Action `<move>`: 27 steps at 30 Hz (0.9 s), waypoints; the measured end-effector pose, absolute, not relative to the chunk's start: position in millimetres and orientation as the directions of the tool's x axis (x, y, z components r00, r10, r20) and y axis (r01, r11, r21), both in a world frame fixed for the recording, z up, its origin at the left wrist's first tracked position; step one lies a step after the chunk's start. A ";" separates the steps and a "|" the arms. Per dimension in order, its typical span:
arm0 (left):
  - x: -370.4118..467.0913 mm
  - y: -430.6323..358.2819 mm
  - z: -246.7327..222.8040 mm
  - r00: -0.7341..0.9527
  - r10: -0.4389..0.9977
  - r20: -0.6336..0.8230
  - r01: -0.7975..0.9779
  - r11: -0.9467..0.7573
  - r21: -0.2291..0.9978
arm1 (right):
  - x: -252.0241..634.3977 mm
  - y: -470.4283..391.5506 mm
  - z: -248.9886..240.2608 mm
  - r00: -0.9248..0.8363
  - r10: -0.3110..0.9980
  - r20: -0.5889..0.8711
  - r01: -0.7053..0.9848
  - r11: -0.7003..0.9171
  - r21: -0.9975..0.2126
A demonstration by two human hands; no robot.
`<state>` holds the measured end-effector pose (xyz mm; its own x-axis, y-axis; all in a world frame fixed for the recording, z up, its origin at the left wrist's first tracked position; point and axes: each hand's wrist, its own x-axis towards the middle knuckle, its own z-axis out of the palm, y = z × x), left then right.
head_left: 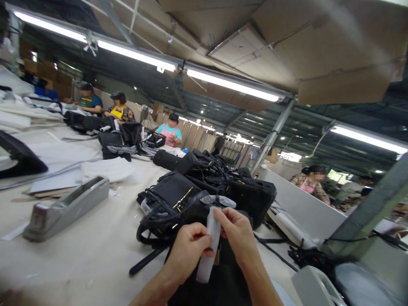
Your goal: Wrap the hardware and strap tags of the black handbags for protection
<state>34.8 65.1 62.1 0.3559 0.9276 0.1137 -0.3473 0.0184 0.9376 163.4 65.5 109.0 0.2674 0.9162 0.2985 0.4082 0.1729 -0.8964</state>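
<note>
Between my hands is a narrow strip of white, slightly see-through paper or film [205,265], held up at a slant over a black bag. My left hand [191,248] pinches its edge around the middle, thumb against fingers. Higher up, my right hand [236,229] grips the top end between thumb and fingers. Beneath them lies the black bag [228,276], partly covered by my hands and the strip. Just beyond sits another black bag [172,191] with a gold zipper, its straps spread on the table and a handle wrapped in clear plastic.
A grey tape dispenser [68,208] stands on the pale table [105,263] at left, with white sheets [63,161] behind it. More black bags [251,193] are heaped ahead. Another dispenser [317,284] is at lower right, near a slanted metal post [366,208]. Several people work farther off.
</note>
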 end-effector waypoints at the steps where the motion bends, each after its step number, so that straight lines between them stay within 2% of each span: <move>1: 35.1 64.2 61.6 0.321 0.936 0.142 -0.347 -0.023 0.938 | 161.6 68.9 110.5 0.284 0.895 0.344 0.471 0.182 -0.863; 4: 35.7 60.3 57.2 0.153 0.947 0.284 -0.303 -0.229 0.925 | 157.2 76.5 113.6 0.287 0.855 0.431 0.629 0.171 -0.758; 7: 38.2 57.9 52.7 0.018 0.911 0.412 -0.160 -0.404 0.901 | 158.4 80.0 113.9 0.249 0.853 0.459 0.694 0.174 -0.699; 11: 41.5 59.1 55.9 0.044 0.861 0.507 -0.029 -0.506 0.862 | 163.7 79.1 112.7 0.229 0.875 0.427 0.596 0.220 -0.772; 14: 30.2 62.3 60.6 0.052 0.858 0.512 -0.014 -0.512 0.859 | 152.5 77.9 113.3 0.210 0.878 0.430 0.512 0.276 -0.813; 19: 5.3 80.4 64.4 -0.015 0.893 0.450 -0.020 -0.450 0.893 | 129.6 88.6 115.4 0.133 0.903 0.409 0.497 0.296 -0.815; 24: 35.9 67.7 70.6 0.057 0.924 0.379 -0.131 -0.369 0.920 | 163.2 65.6 108.5 0.060 0.930 0.363 0.428 0.305 -0.851; 27: 54.0 78.1 67.2 0.051 0.946 0.320 -0.215 -0.302 0.929 | 182.3 77.8 97.2 0.108 0.944 0.312 0.425 0.240 -0.873</move>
